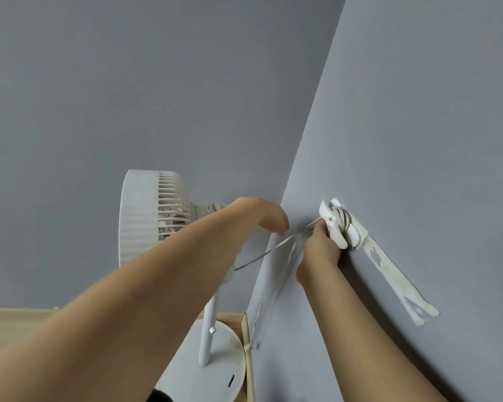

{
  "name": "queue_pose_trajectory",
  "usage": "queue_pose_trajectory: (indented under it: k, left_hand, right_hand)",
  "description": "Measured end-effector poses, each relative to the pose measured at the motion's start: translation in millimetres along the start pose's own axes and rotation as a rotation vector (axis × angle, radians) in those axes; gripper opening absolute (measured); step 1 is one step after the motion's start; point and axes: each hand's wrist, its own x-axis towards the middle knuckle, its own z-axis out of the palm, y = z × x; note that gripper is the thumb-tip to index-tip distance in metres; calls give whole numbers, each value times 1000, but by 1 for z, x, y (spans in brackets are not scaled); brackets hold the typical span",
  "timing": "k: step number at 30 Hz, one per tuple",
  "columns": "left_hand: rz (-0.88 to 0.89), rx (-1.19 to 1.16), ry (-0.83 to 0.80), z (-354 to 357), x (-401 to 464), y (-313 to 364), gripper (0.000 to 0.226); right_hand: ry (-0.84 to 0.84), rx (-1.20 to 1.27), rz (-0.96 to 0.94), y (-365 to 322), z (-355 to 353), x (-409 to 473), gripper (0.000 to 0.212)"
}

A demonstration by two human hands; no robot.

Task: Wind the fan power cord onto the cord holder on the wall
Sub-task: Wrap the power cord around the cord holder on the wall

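Two blue-grey walls (128,97) meet at a corner above pale wooden flooring (9,320)

Peeling white strip (395,278) on grey wall (418,111); wooden floor (12,323).

Single head-mounted wide-angle view, looking forward and down along both forearms into a room corner. The right-hand wall (418,111) lies close; the standing fan (154,216) and floor (12,323) sit lower, farther off.
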Motion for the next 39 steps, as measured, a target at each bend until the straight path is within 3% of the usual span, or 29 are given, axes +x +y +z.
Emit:
queue_pose_trajectory:
  k: [6,8,10,16,18,20,23,27,29,34,39]
  left_hand:
    - [58,-137,-45,12,27,-1,32]
    - [30,-229,-40,18,35,-5,16]
    - [24,-290,-31,21,41,-7,20]
    - [33,-487,361,-15,30,-2,30]
    - [53,-524,478,-38,20,6,34]
    - [94,-479,550,-61,5,19,38]
    - [134,-210,680,-90,-23,38,41]
    - [159,319,892,-118,-59,70,36]
    - [184,464,957,-129,-75,88,26]
    - [161,398,1100,-161,-116,124,16]
    - [57,178,957,-187,-150,149,11]
  right_hand:
    - [3,30,50,-4,5,2,39]
    - [-1,85,97,-3,5,1,31]
    - [-28,74,130,-4,4,-1,21]
    - [-148,80,190,-6,2,-2,41]
    - [-176,-23,145,-6,-3,-8,45]
    - [-179,-128,111,-2,-11,-12,42]
    - [-213,-159,230,1,-23,-21,30]
    - [-295,-145,311,0,-29,-46,52]
    - [-365,-135,275,-3,-28,-57,55]
    - [-476,3,103,-21,-27,-78,60]
    - [-496,292,60,-52,-37,-92,47]
